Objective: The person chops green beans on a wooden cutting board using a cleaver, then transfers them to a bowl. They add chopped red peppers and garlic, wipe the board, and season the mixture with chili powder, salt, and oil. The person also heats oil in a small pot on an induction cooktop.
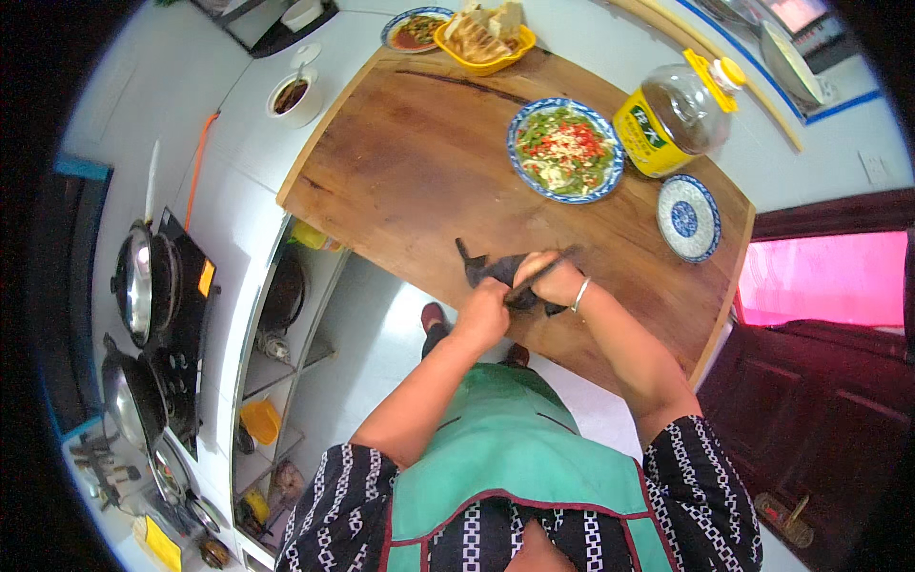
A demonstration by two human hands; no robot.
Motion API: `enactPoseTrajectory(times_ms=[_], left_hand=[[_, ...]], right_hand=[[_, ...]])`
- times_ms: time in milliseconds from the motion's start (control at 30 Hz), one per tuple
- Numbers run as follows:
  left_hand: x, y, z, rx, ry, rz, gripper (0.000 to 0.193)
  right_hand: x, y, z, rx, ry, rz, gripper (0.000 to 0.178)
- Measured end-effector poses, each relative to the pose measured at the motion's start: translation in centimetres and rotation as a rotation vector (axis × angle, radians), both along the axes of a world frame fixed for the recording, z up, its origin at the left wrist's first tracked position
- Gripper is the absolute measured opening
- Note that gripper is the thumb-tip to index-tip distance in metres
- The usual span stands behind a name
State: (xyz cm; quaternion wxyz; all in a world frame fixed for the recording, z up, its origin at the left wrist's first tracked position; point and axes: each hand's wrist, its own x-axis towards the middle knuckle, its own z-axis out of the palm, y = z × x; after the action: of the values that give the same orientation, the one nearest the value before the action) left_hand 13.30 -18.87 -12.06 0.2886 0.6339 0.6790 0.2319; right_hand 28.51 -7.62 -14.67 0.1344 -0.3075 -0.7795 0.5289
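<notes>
Over the near edge of the wooden table, both my hands are closed on a limp, dark, cloth-like thing with thin strap-like ends; its exact kind does not show. My left hand grips it at the near side, its fingers curled in. Just to the right and a bit farther away, my right hand, with a silver bangle at the wrist, pinches a narrow dark strip of it. One thin end sticks up to the left of my hands. My fingers hide part of the bundle.
Beyond my hands, the wooden table bears a blue-rimmed plate of food, a large oil bottle, a small patterned plate and a yellow basket of bread. Pans are on the stove at left; a dark door stands right.
</notes>
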Motion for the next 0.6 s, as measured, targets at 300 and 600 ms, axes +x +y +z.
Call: enactPoseTrajectory(times_ms=[300,600], left_hand=[[-6.0,7.2,-5.4,-0.125,-0.431,0.431,0.021],[-6.2,3.5,-0.5,0.355,-0.045,0.232,0.034]], right_hand=[[5.1,-2.5,4.8,0.246,0.057,-0.669,0.035],[4.9,-16.4,1.8,-0.550,0.203,-0.510,0.021]])
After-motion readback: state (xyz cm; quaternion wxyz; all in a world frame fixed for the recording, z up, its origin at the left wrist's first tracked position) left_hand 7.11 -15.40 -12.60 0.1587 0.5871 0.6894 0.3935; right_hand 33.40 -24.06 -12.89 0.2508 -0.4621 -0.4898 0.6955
